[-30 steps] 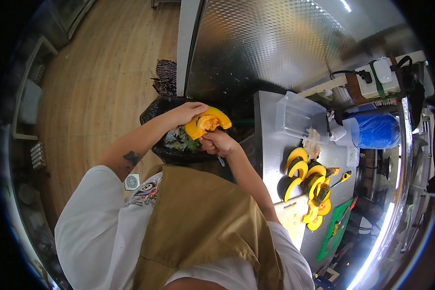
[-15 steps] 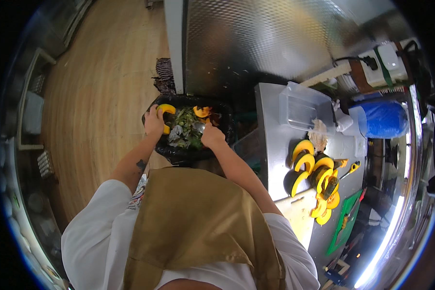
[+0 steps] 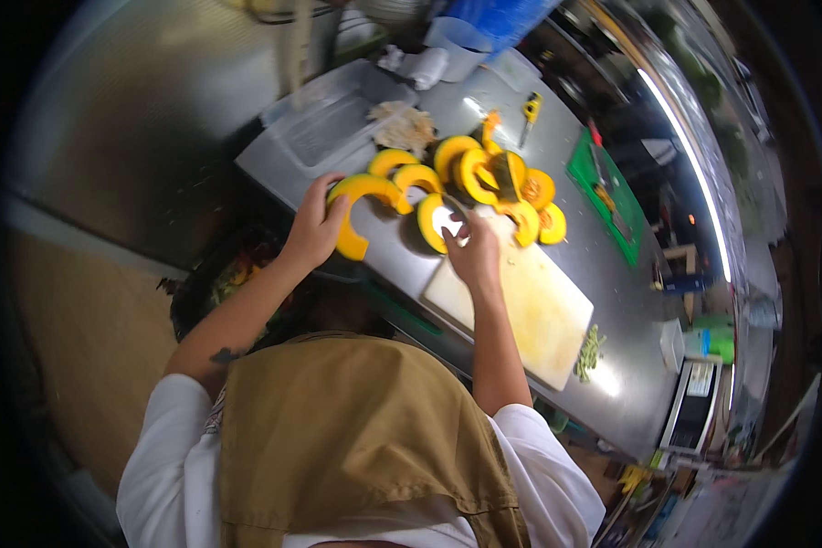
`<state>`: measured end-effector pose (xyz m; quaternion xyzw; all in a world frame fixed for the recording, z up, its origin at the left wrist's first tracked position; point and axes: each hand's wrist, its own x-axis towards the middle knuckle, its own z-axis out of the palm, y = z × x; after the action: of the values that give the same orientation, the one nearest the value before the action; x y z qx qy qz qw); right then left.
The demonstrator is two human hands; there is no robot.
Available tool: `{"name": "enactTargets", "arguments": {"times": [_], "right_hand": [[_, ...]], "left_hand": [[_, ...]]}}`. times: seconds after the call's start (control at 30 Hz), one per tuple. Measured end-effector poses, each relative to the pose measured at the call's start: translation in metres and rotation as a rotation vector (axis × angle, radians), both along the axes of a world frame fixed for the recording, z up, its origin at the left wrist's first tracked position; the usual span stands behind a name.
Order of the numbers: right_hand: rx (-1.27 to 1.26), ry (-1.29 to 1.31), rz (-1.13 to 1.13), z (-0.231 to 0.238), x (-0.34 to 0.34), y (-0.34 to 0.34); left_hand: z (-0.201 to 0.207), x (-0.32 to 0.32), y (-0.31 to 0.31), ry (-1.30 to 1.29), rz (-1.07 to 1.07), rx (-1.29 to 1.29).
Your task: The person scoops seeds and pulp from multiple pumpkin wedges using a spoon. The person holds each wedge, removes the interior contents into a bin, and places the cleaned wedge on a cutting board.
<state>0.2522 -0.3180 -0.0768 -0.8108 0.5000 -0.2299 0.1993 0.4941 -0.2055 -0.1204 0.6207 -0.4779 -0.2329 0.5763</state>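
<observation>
A hollowed pumpkin wedge (image 3: 363,186) is gripped between thumb and fingers of the left hand (image 3: 316,224) above the steel table's (image 3: 623,320) near edge, while the half-curled right hand (image 3: 475,250), its hold unclear, meets a second wedge (image 3: 427,222) beside the white cutting board (image 3: 525,301).

With our left hand (image 3: 314,228) we are holding a curved pumpkin slice (image 3: 361,185) near the steel table's (image 3: 632,333) edge, while our right hand (image 3: 477,248) is reaching to another slice (image 3: 426,219), its grip too blurred to tell. More cut pumpkin (image 3: 511,173) is lying between a clear plastic tub (image 3: 315,132) and a green cutting board (image 3: 585,172), and a white cutting board (image 3: 539,301) is resting beside our right hand.
</observation>
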Motion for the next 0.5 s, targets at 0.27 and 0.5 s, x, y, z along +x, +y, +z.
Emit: {"name": "enactTargets", "arguments": {"times": [0.27,0.5], "right_hand": [[-0.026,0.264,-0.636,-0.027,-0.109,-0.115],[0.142,0.325,-0.502,-0.02,-0.136,-0.152]], "left_hand": [[-0.008,-0.064,-0.135,-0.57,0.089,0.465],[0.007,-0.075,-0.096,-0.562,0.069,0.208]]}}
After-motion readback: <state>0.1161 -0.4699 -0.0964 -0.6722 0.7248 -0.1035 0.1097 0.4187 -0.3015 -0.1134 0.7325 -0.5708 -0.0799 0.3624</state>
